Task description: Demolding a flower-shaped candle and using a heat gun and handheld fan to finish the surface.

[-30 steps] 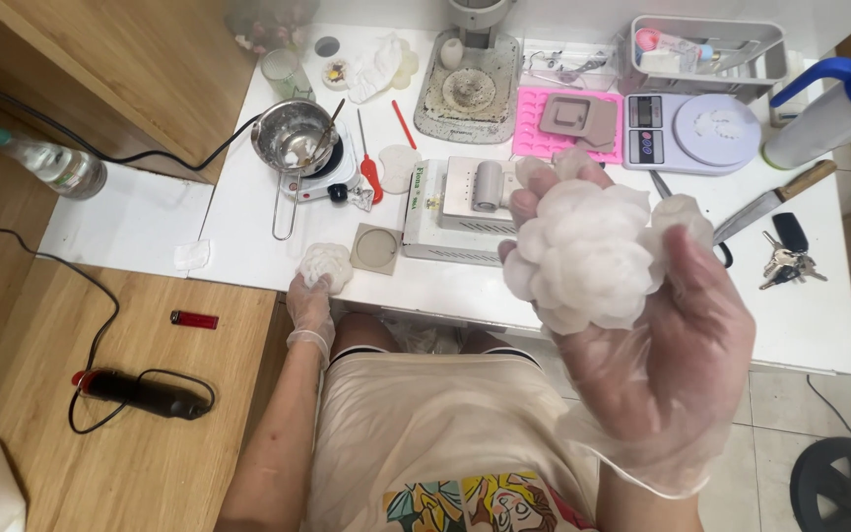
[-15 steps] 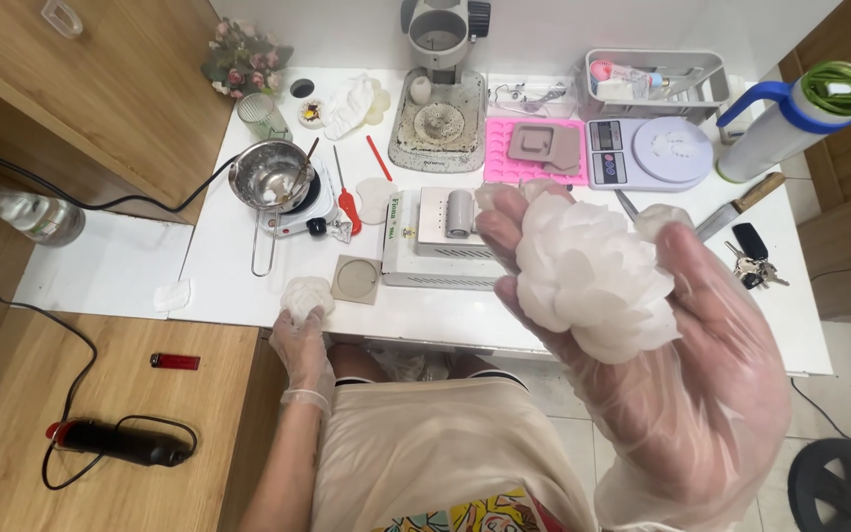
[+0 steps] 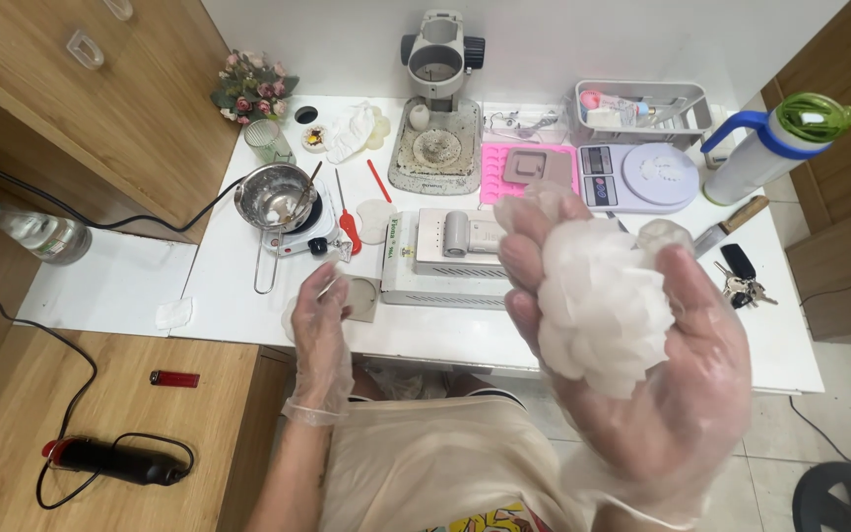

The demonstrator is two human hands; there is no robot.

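**Gloved hands at a white worktable, head view**

Since the earlier frame the left hand [image 3: 322, 325] has shifted from the table edge toward the square grey pad [image 3: 359, 299], and the view has tilted up to show more wall. The right hand [image 3: 632, 365], in a clear plastic glove, is raised near the camera with fingers curled about a white petalled flower form [image 3: 601, 305], gripping it from below and behind. The left hand, also gloved, rests half open on the white table [image 3: 238, 296], fingertips touching the pad and pinching a thin stick. A steel bowl [image 3: 275, 197] sits on a small hotplate beyond; a microscope [image 3: 437, 69] stands at the wall.
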